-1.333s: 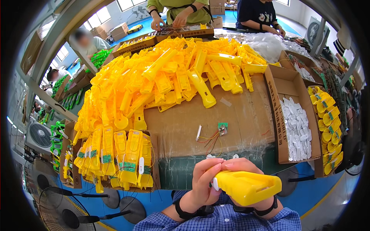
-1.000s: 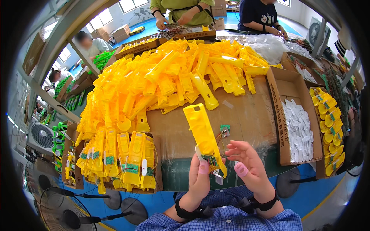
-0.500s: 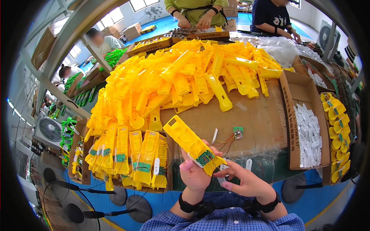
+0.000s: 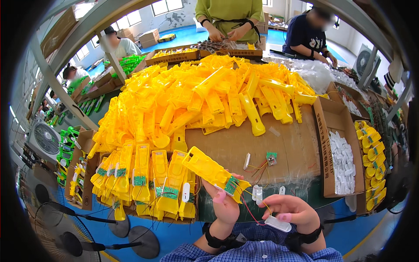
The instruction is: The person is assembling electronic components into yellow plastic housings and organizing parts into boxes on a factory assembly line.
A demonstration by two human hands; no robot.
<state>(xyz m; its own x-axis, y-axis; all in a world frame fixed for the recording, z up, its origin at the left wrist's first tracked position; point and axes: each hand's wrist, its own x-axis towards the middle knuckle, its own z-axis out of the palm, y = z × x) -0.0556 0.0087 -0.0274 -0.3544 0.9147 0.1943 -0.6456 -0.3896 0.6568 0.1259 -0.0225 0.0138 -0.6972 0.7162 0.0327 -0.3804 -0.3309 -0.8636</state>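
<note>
My left hand [image 4: 224,205] is closed round a long yellow plastic shell [image 4: 209,167], tilted with its far end up to the left. A small green circuit board [image 4: 231,185] sits in the shell's near end. Red and yellow wires run from there to a white plastic piece [image 4: 278,223] at my right hand [image 4: 297,211]. My right thumb presses on that piece, fingers bent above it. Between the hands, just past the shell's end, is another white plastic part [image 4: 257,193]. Farther off on the table lies a loose small board [image 4: 271,158] with wires.
A large heap of yellow shells [image 4: 205,96] covers the far table. At left, a box holds shells with boards [image 4: 168,192]. On the right, a cardboard box [image 4: 324,144] holds white pieces [image 4: 345,163], beside stacked yellow parts [image 4: 371,161]. Other people work across the table.
My right hand has moved away from the shell, to the right and nearer me, with the white piece, so its wires now show stretched between. The left hand still holds the shell.
</note>
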